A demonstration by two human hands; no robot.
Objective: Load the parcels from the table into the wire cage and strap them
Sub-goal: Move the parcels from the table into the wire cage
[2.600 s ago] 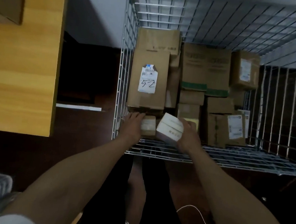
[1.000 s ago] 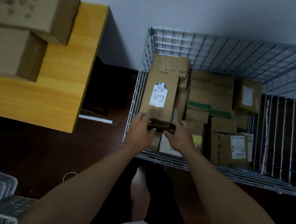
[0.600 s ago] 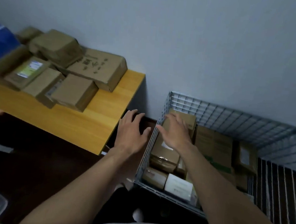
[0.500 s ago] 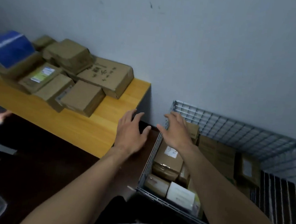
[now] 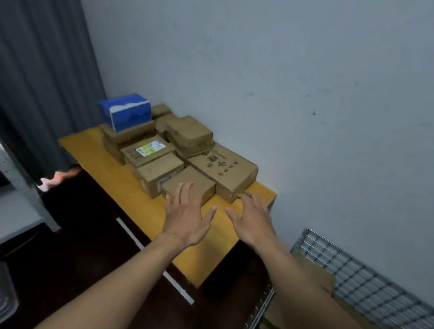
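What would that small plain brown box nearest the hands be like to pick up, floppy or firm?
Probably firm: the small cardboard box keeps square edges and a flat top. It looks small enough for the open left hand and right hand to lift easily, though its weight can't be seen. Its matte cardboard should not be slippery, and it sits flat on the wooden table, so it is unlikely to roll.

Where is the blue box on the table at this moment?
In the head view, the blue box sits at the table's far left end, on top of a brown parcel, near the dark curtain.

Parcels [image 5: 188, 188] matt brown cardboard; table [image 5: 133, 196] smooth yellow wood; cage [image 5: 373, 290] shiny metal wire; curtain [image 5: 34, 67] grey cloth.
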